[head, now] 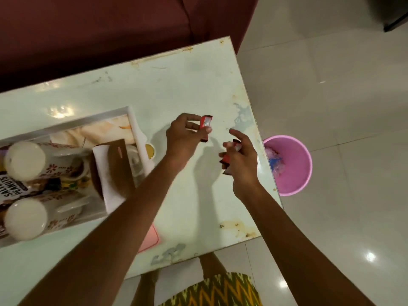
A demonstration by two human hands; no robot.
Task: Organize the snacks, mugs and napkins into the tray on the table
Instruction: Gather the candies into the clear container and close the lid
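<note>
Holding one red packet (pixel 205 127) per hand: left hand (pixel 183 140), right hand (pixel 240 160) both pinching. Should be dropping both in the tray (pixel 134 120) w/o toppling mugs (pixel 55 164).

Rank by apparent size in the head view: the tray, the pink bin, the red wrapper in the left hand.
1. tray, though partly cut off by the frame edge.
2. pink bin, on the floor, farther from the camera.
3. red wrapper, pinched in the left hand.
</note>
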